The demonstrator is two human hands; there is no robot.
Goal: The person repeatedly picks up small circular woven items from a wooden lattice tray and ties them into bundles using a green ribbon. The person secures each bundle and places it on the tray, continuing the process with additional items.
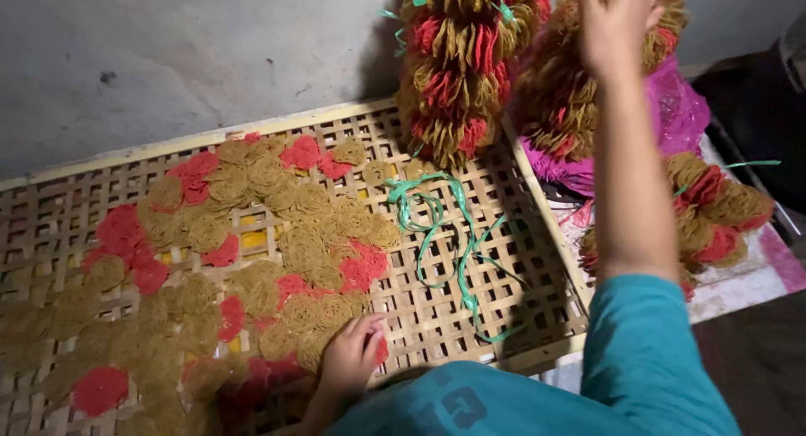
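While left hand (351,356) rests on noodle discs (252,234), right hand (617,20) raised at bundle (579,91)

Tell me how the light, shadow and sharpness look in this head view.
Head view: dim, uneven light; the woven bamboo tray is brightest mid-frame, fading to shadow at the lower left, where the round noodle discs turn murky. The raised right hand is motion-blurred and cut by the top edge; the left hand is soft. The bundled stack shadows the wall.

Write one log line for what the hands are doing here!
left hand: on noodle discs on woven tray | right hand: raised at tied bundle | green string: loose on tray
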